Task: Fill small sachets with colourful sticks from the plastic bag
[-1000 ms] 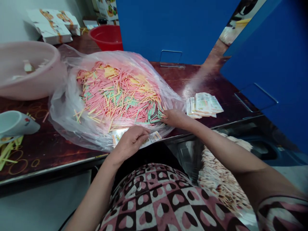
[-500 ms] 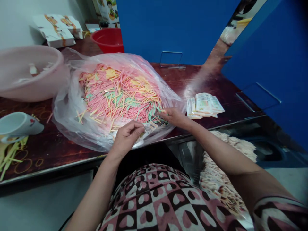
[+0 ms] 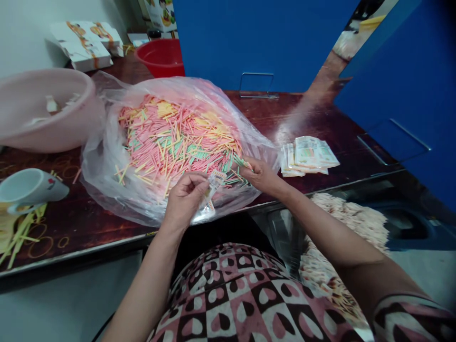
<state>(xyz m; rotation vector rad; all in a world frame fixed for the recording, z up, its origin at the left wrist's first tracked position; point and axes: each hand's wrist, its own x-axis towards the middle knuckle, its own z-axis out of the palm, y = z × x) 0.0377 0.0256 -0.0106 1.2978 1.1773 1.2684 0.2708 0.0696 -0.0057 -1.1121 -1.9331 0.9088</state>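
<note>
My left hand point(image 3: 185, 194) is closed, pinching a small clear printed packet point(image 3: 216, 179) between thumb and fingers at the near edge of the bag. A little bunch of thin green sticks point(image 3: 241, 162) pokes out from the closed fingers of my right hand point(image 3: 262, 176), at the bag's right side. Beneath and beyond both hands lies a large clear plastic bag point(image 3: 103, 192), spread wide and heaped with short pink, yellow and green sticks point(image 3: 178, 142). Right of my right hand sits a pile of flat printed packets point(image 3: 309, 154) on the dark table.
To the left stand a pale pink basin point(image 3: 46, 128) and a white mug point(image 3: 32, 187) lying tilted, with yellow strips point(image 3: 21, 232) near it. A red basin point(image 3: 160, 57) is behind the bag. Blue panels point(image 3: 249, 42) with wire handles border the back and right. Many packets point(image 3: 331, 247) lie below the table.
My right hand has drawn slightly up from the heap, and green sticks now show in its fingers. The packet in my left hand has turned more upright.
</note>
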